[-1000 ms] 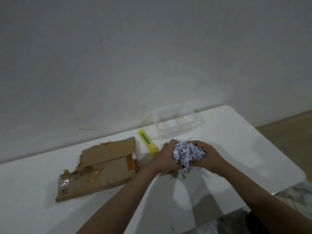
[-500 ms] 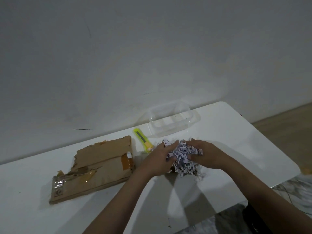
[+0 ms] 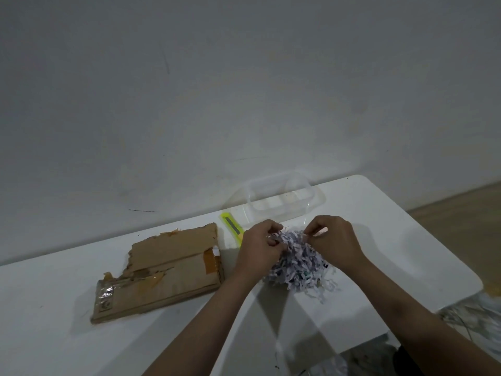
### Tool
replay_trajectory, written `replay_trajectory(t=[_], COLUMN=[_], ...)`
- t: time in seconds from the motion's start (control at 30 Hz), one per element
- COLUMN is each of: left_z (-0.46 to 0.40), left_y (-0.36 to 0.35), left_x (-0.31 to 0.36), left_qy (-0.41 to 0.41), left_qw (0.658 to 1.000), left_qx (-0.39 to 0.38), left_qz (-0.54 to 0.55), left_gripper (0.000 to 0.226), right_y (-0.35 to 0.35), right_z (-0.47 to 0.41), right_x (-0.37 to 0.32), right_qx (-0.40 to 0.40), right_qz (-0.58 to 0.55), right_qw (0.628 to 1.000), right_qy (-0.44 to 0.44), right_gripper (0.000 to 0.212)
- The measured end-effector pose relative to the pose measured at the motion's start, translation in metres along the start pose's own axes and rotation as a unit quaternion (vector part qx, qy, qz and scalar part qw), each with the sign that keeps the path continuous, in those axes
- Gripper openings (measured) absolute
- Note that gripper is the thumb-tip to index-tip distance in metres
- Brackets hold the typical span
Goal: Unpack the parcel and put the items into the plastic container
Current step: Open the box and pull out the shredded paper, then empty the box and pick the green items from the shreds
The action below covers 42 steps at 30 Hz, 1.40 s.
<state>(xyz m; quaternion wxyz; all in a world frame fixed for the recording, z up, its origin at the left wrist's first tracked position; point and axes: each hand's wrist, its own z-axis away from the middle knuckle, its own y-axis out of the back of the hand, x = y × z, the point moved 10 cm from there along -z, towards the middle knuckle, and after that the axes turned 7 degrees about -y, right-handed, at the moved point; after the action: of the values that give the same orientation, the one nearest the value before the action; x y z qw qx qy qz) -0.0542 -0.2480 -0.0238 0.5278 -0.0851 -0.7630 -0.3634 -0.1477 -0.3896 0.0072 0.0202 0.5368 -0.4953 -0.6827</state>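
Two hands work mid-counter. Left of the fingers lies the torn cardboard parcel, with bare counter beyond it. The left hand and right hand pinch the shredded paper. The plastic container sits beyond the fingers at the far edge, a yellow cutter beside it. Since earlier, the hands have pulled apart and the wad has loosened.
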Motion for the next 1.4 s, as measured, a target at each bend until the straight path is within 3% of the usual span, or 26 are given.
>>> replay_trajectory(t=[0.1, 0.17, 0.33, 0.47, 0.67, 0.9, 1.03, 1.2, 1.4], left_z=[0.002, 0.005, 0.017, 0.025, 0.024, 0.018, 0.024, 0.052, 0.093], left_y=[-0.002, -0.012, -0.023, -0.020, 0.022, 0.038, 0.056, 0.129, 0.242], left_x=[0.014, 0.022, -0.003, 0.000, 0.019, 0.031, 0.032, 0.020, -0.054], left_qy=[-0.062, -0.120, -0.001, 0.011, -0.084, -0.111, -0.111, -0.080, 0.073], left_qw=[0.997, 0.990, 0.972, 0.968, 0.983, 0.964, 0.963, 0.960, 0.943], left_qx=[0.009, -0.019, -0.104, -0.130, 0.031, 0.049, 0.088, 0.175, 0.203], left_qz=[-0.037, -0.074, -0.209, -0.214, -0.160, -0.236, -0.230, -0.202, -0.252], left_gripper=[0.009, 0.016, 0.045, 0.059, 0.050, 0.028, 0.031, 0.033, 0.038], right_y=[-0.008, -0.017, -0.032, -0.023, 0.005, -0.012, -0.016, -0.037, -0.088], right_z=[0.004, 0.008, 0.016, 0.019, 0.025, 0.027, 0.032, 0.045, 0.056], right_x=[0.003, 0.006, 0.021, 0.018, -0.004, -0.030, -0.033, -0.053, -0.120], right_qx=[-0.027, -0.054, -0.070, -0.034, 0.079, 0.051, 0.056, 0.041, -0.004], right_qz=[-0.027, -0.027, -0.006, -0.015, -0.076, -0.100, -0.120, -0.165, -0.209], right_qw=[0.999, 0.998, 0.998, 0.999, 0.993, 0.992, 0.990, 0.985, 0.975], right_qy=[-0.002, 0.005, -0.005, 0.011, 0.045, 0.059, 0.048, 0.034, 0.081], right_gripper=[0.017, 0.017, 0.025, 0.028, 0.021, 0.021, 0.021, 0.017, 0.021])
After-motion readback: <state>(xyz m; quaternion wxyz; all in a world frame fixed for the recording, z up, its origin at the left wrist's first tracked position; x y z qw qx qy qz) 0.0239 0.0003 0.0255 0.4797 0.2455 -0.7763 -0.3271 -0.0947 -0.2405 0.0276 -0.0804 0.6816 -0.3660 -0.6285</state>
